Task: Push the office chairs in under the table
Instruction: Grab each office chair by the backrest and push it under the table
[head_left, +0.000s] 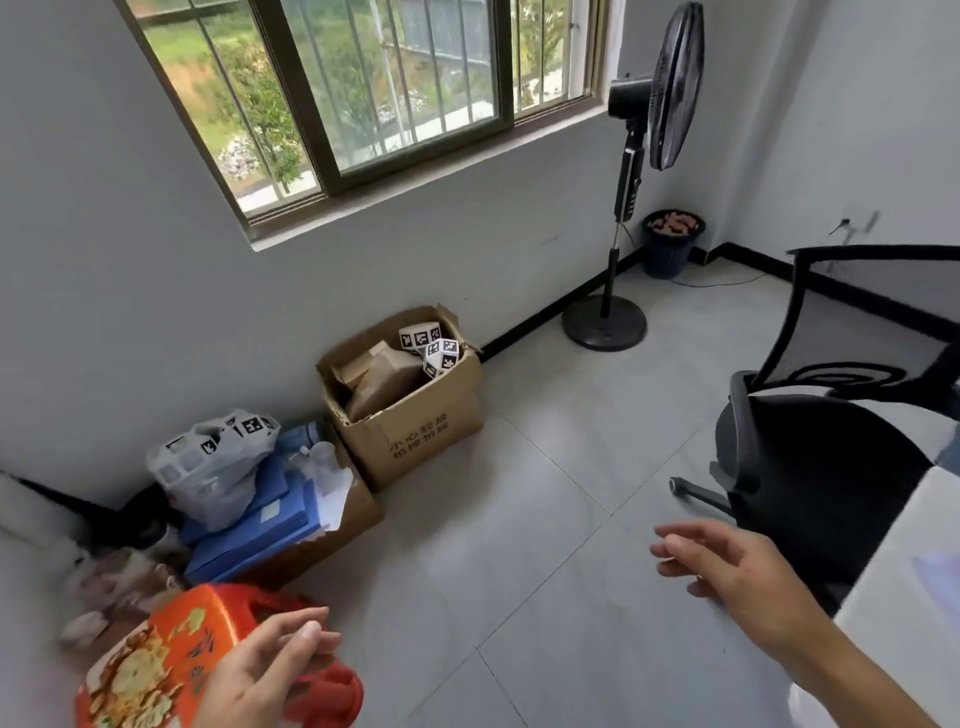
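A black office chair (826, 467) with a mesh back stands at the right, its seat beside the corner of a white table (914, 582). One castor leg sticks out to the left over the tiles. My right hand (727, 571) hovers just left of the seat, fingers apart, holding nothing and not touching the chair. My left hand (260, 675) is low at the bottom left, fingers loosely spread in front of an orange-and-red printed box (156, 654); I cannot tell whether it touches the box.
An open cardboard box (410, 410) of packages stands against the wall under the window. Blue folders and a plastic bag (213, 467) lie left of it. A black pedestal fan (608, 322) and a dark waste basket (672, 241) occupy the far corner. Grey floor tiles fill the middle.
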